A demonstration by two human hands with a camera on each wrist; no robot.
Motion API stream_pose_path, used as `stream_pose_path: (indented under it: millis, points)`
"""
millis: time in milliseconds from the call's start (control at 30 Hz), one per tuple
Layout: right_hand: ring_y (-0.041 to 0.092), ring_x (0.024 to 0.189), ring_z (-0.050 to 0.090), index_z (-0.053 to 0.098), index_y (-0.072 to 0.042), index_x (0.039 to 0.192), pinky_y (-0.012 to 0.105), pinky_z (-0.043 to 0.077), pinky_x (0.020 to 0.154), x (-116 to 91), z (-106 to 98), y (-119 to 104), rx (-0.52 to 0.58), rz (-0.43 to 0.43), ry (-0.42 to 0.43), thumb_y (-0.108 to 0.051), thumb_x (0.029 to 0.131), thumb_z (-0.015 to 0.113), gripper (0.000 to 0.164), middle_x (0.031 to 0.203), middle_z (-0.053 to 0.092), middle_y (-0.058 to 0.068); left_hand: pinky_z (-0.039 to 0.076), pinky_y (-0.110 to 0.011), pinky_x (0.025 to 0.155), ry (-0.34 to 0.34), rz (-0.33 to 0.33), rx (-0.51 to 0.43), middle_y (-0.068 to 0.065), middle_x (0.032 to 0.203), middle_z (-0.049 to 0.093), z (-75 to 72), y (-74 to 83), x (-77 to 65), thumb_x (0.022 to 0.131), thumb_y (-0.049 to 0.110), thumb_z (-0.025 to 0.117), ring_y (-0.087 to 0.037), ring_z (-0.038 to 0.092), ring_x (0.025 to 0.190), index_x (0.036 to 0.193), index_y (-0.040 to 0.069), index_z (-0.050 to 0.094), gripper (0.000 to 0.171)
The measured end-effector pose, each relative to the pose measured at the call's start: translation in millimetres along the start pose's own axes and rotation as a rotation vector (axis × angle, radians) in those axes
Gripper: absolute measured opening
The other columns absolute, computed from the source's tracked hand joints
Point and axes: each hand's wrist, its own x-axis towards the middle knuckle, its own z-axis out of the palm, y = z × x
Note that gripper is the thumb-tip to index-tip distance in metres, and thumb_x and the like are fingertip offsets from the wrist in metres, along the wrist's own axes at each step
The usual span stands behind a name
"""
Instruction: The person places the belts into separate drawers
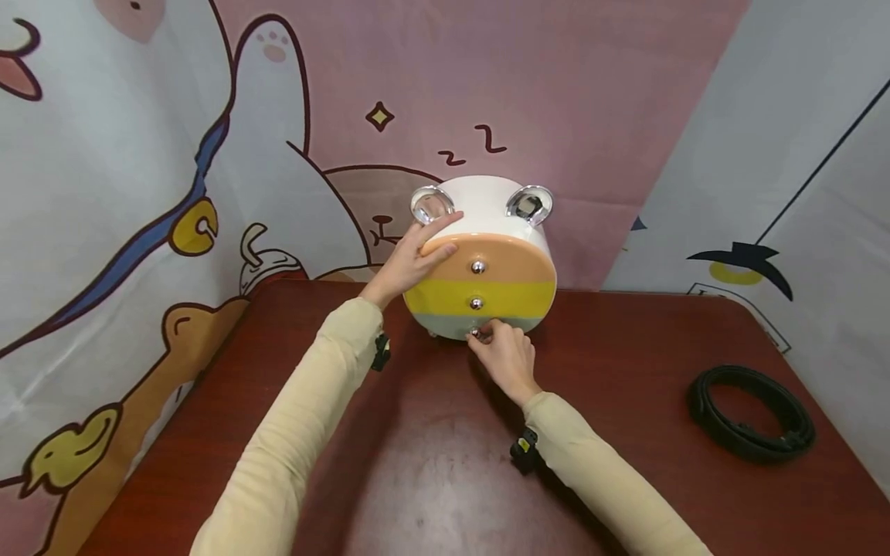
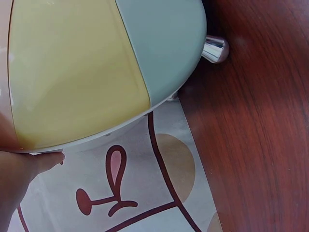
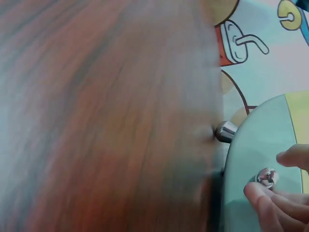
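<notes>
A small round-fronted drawer cabinet (image 1: 487, 207) has orange, yellow and grey-green drawers, silver knobs, silver ears and silver feet. All its drawers look closed. My left hand (image 1: 412, 261) rests on its upper left edge, thumb over the orange front and a finger along the white top. Part of that hand (image 2: 19, 174) shows against the cabinet's side in the left wrist view. At the lowest knob (image 3: 267, 178), the fingers of my right hand (image 1: 507, 357) lie around it. One finger seems to touch it from below, while the thumb stands slightly apart in the right wrist view.
The cabinet stands on a dark red-brown wooden table (image 1: 431, 463), near its back edge. A coiled black belt (image 1: 754, 448) lies at the right. Cartoon-printed cloth (image 1: 556, 100) hangs behind the table and along both sides.
</notes>
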Motion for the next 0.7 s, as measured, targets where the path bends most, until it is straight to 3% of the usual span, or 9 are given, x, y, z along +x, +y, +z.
stream_pose_path:
  millis: [200,367,700]
  points:
    - [0.015,0.045,0.05,0.066,-0.017,0.065,0.03,0.035,0.038,2.4,3.7,0.3,-0.017,0.096,-0.014,-0.039,0.075,0.068,0.024,0.057,0.058,-0.006,0.031,-0.034,0.085,-0.004,0.006,-0.015,0.005,0.126,0.04,0.9,-0.2,-1.3,0.088,0.039,0.053,-0.012,0.036,0.096,0.133,0.042,0.037,0.048]
    - [0.017,0.039,0.04,0.054,-0.015,0.047,0.032,0.028,0.035,6.3,6.6,-1.0,-0.031,0.147,0.003,-0.047,0.074,0.067,0.043,0.041,0.038,-0.005,0.032,-0.034,0.082,0.001,0.013,-0.015,0.004,0.123,0.042,1.4,0.9,-0.4,0.088,0.038,0.053,-0.014,0.036,0.093,0.133,0.042,0.037,0.048]
    - [0.017,0.038,0.036,0.046,-0.012,0.044,0.031,0.024,0.035,8.2,16.5,-9.2,-0.032,0.207,0.085,-0.038,0.074,0.065,0.045,0.04,0.028,-0.006,0.031,-0.037,0.079,0.012,0.01,-0.04,0.0,0.122,0.043,-0.1,2.4,0.7,0.088,0.029,0.057,-0.016,0.034,0.091,0.134,0.034,0.04,0.05]
